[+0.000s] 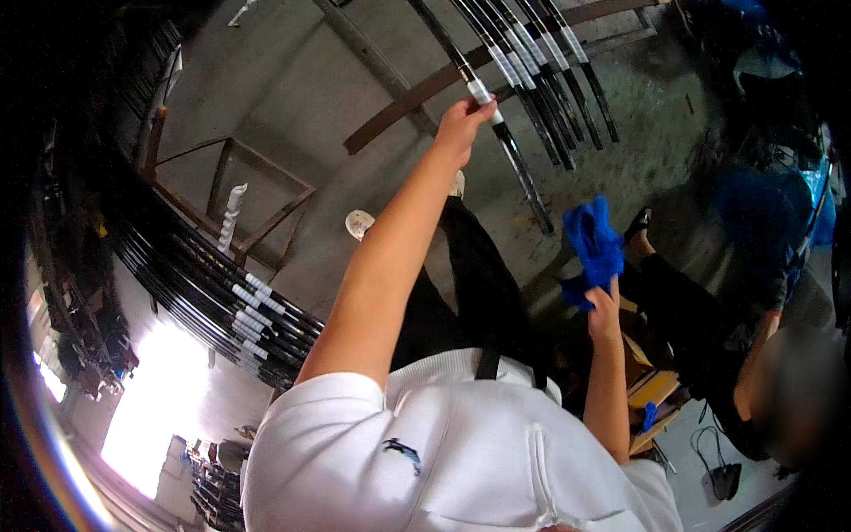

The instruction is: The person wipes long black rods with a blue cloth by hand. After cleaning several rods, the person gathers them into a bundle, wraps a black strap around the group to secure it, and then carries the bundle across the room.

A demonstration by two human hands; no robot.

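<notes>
Left hand [463, 124]: toward twelve o'clock, closed round a dark pole [518, 163] at the white band [479, 89].
Dark pole: at one o'clock, slanting, near end free below the grip.
Right hand [604, 312]: at three o'clock, gripping the lower end of a bunched blue cloth [596, 244], possibly a glove; well apart from the dark pole.
Banded poles [525, 55]: a row, one o'clock, beyond the dark pole, crossing above a metal rail [390, 124].
Step in hand, as judged: handling of one pole, left-handed, apart from the row.
Next move, as judged: calls for a firm hold at the band and a near end clear of neighbours.
</notes>
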